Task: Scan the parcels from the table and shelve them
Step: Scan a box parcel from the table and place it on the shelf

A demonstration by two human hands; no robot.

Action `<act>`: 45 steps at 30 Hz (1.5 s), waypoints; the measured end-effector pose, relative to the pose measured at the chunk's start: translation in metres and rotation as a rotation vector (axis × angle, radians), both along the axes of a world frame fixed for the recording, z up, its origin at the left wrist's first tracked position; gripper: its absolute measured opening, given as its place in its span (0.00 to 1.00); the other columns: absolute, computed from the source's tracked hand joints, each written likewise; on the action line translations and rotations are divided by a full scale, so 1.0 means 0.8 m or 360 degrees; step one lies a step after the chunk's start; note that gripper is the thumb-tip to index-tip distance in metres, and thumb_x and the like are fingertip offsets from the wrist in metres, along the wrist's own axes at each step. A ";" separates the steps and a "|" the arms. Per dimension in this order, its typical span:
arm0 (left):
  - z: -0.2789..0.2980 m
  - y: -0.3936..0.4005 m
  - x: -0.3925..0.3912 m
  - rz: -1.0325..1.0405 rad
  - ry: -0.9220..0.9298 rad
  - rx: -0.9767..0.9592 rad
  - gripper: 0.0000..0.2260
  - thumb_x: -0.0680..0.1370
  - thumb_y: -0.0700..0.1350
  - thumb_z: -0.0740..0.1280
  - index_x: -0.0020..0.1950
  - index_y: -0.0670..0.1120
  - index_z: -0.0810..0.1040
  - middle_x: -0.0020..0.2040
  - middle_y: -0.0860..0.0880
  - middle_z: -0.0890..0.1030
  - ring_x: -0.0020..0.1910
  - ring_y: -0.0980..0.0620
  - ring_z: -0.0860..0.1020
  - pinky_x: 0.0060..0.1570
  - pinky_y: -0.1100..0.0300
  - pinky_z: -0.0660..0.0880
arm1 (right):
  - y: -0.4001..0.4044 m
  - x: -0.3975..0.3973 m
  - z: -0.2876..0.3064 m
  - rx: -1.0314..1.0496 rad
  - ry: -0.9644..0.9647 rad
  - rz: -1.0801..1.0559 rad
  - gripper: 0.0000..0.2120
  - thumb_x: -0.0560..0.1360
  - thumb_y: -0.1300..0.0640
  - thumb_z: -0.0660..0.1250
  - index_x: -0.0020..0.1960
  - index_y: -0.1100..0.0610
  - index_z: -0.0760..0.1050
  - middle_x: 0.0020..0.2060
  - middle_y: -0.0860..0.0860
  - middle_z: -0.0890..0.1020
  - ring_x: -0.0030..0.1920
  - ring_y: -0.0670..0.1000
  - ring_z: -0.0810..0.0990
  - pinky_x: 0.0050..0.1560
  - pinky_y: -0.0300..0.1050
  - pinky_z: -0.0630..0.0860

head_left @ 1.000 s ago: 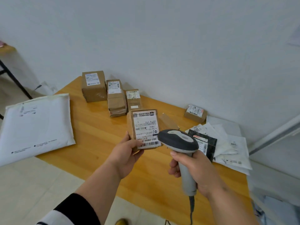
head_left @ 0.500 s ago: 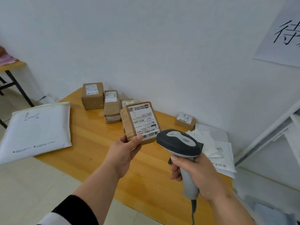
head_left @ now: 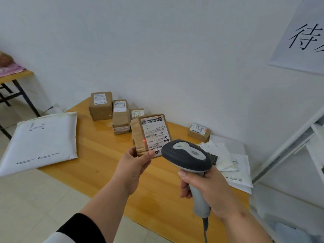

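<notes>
Above the bench point(head_left: 98, 165), a parcel point(head_left: 150, 135) is being gripped by left hand point(head_left: 134, 166) fingers and scanned (scanner point(head_left: 187, 157) gripped by right hand point(head_left: 208, 190)); shelving is expected next.

Held parcel point(head_left: 150, 135) label: "P802", upside down. Wall sign point(head_left: 301, 37): large black character "待", rest cut off.

White wall point(head_left: 157, 50), pale tiled floor point(head_left: 35, 199)

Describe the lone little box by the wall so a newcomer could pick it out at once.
Start at the wooden table and follow its far edge along the white wall toward the pile of white mailers. Just behind that pile sits the small cardboard box. Unlike the three boxes grouped at the far left corner, it stands alone, low and flat.
</notes>
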State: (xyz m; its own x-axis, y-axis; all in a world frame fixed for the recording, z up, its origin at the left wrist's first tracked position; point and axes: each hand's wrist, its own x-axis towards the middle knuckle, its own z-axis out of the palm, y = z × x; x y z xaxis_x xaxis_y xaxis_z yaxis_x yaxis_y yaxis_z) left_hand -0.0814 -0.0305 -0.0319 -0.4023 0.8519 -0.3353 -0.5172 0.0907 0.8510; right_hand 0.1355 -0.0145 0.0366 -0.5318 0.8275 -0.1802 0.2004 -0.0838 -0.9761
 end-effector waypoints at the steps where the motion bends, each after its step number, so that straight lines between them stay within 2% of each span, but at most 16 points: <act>1: 0.000 0.000 0.001 -0.0006 0.0008 -0.0001 0.33 0.60 0.44 0.79 0.64 0.43 0.75 0.54 0.47 0.85 0.55 0.52 0.83 0.56 0.57 0.76 | 0.000 0.001 -0.001 -0.0001 -0.0001 -0.0002 0.11 0.68 0.50 0.72 0.33 0.57 0.81 0.31 0.58 0.83 0.33 0.55 0.84 0.35 0.43 0.78; 7: -0.003 0.002 0.005 -0.0020 0.0065 -0.0032 0.31 0.61 0.43 0.79 0.62 0.44 0.76 0.54 0.47 0.85 0.56 0.50 0.82 0.60 0.55 0.76 | 0.005 0.004 -0.005 -0.0007 -0.0006 -0.0019 0.13 0.68 0.48 0.72 0.33 0.57 0.81 0.31 0.58 0.83 0.33 0.56 0.84 0.35 0.43 0.78; 12: -0.005 0.003 0.007 -0.0018 0.0078 -0.0038 0.31 0.60 0.44 0.79 0.62 0.44 0.76 0.53 0.48 0.85 0.55 0.51 0.83 0.59 0.56 0.76 | 0.010 0.005 -0.008 -0.0011 -0.0009 -0.0029 0.15 0.65 0.44 0.73 0.33 0.56 0.81 0.31 0.58 0.83 0.33 0.56 0.84 0.35 0.43 0.78; 30: -0.008 0.002 0.010 -0.0042 0.0083 -0.0073 0.31 0.61 0.44 0.79 0.64 0.44 0.75 0.54 0.48 0.85 0.55 0.52 0.83 0.59 0.55 0.77 | 0.013 0.010 -0.012 -0.0026 -0.0030 -0.0029 0.13 0.68 0.48 0.72 0.34 0.57 0.81 0.31 0.57 0.82 0.33 0.56 0.84 0.35 0.43 0.78; 37: -0.013 -0.013 0.020 -0.0033 0.0088 -0.0112 0.34 0.60 0.45 0.79 0.65 0.44 0.74 0.55 0.49 0.85 0.54 0.53 0.83 0.55 0.58 0.78 | -0.002 0.019 -0.018 -0.0035 -0.0041 -0.0064 0.13 0.68 0.48 0.73 0.36 0.59 0.81 0.32 0.58 0.83 0.33 0.55 0.84 0.35 0.45 0.78; 40: -0.015 -0.024 0.023 -0.0049 0.0125 -0.0168 0.34 0.61 0.46 0.79 0.66 0.45 0.74 0.55 0.50 0.85 0.55 0.53 0.83 0.56 0.57 0.78 | -0.013 0.025 -0.020 -0.0025 -0.0065 -0.0098 0.14 0.69 0.49 0.74 0.36 0.60 0.81 0.32 0.58 0.83 0.32 0.55 0.83 0.35 0.43 0.78; 45: -0.009 -0.036 0.025 -0.0114 0.0288 -0.0239 0.27 0.69 0.45 0.78 0.65 0.51 0.74 0.54 0.51 0.84 0.55 0.52 0.81 0.59 0.52 0.76 | -0.037 0.041 -0.018 0.0042 -0.0150 -0.0221 0.12 0.76 0.57 0.73 0.34 0.59 0.80 0.31 0.59 0.83 0.32 0.54 0.83 0.34 0.41 0.77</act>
State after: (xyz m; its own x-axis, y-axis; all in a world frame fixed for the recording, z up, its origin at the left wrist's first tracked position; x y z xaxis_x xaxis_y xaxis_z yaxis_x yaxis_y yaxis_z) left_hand -0.0613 -0.0593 -0.0394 -0.4077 0.8264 -0.3883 -0.3453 0.2541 0.9034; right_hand 0.1682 -0.0439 0.0225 -0.3939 0.8969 -0.2010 0.2795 -0.0915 -0.9558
